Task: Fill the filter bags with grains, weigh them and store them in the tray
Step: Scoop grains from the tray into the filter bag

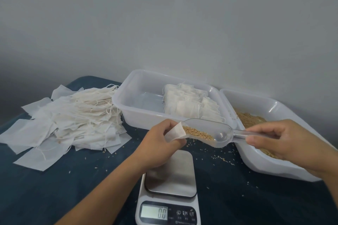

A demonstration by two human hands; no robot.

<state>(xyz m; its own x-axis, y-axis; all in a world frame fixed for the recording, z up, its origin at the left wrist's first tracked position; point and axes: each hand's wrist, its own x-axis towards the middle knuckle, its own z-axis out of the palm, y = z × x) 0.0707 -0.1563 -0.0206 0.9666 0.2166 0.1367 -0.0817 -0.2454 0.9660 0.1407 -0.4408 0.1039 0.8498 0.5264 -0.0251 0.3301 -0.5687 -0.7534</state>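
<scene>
At the far left a loose pile of empty filter bags (73,120) lies spread over the dark blue table (54,188), strings trailing toward the right. Just right of it stands the clear tray (128,97), with filled bags (190,104) packed in rows in its right half.

Nearer, above the far edge of the scale (169,186), the left hand (161,144) comes in from the near left, forearm slanting up and right, fingers curled and pinching one filter bag (176,132) with its mouth turned to the right. The clear scoop (210,133) lies with its long axis left to right, handle to the right, tip at the bag's mouth; tan grains (197,133) sit in its left half, touching the bag's edge. The right hand (274,139) reaches in from the right, thumb and fingers pinching the handle, palm side down.

The scale's steel plate is bare and its display reads 0.0. At the far right a white tub (274,166) holds more grains, partly under the right hand. Stray grains dot the table around the scale. A plain pale grey wall (164,23) rises behind the table.
</scene>
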